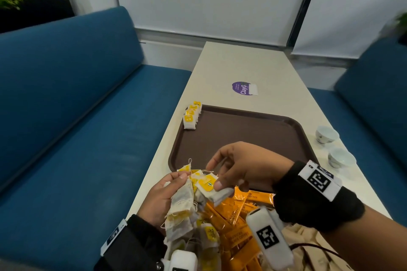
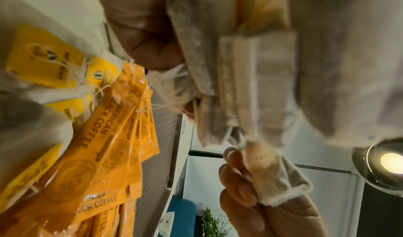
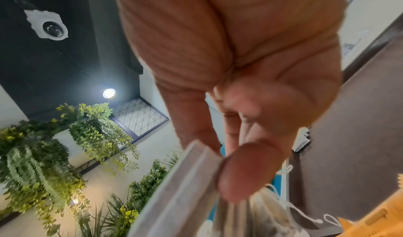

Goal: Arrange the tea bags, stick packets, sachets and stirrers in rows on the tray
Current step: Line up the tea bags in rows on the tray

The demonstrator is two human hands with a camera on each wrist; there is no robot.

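The left hand grips a bunch of tea bags above the desk, at 6 o'clock from the tray. The right hand pinches one tea bag by thumb and fingertip. Loose strings (they look tangled) could drag neighbours out, scattering them over the stick packets; a small row stands at the tray's 10 o'clock corner.

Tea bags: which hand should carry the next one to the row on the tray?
Right. The right hand already pinches one tea bag beside the tray; the left hand grips the bunch.
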